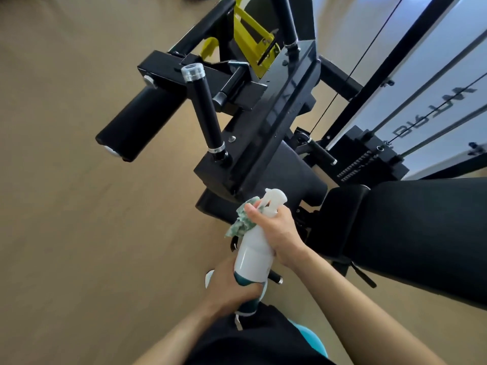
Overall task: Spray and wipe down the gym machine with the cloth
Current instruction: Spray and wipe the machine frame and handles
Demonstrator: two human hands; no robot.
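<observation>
Both hands (274,227) grip spray bottle (254,255).

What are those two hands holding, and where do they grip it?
Both hold the spray bottle: left hand at its base, right hand at its neck, pinching the cloth too.

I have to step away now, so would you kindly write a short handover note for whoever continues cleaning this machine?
Right hand: wrapped round the neck of the white spray bottle, thumb by the trigger, with the green patterned cloth bunched against the bottle.
Left hand: gripping the bottle's teal base from below.
Nozzle points toward the black gym machine, just ahead of the seat pad.
Done: nothing that shows; no wet patches can be made out on the machine.
Left: spray the frame, handles and pads, then wipe them with the cloth.
</observation>
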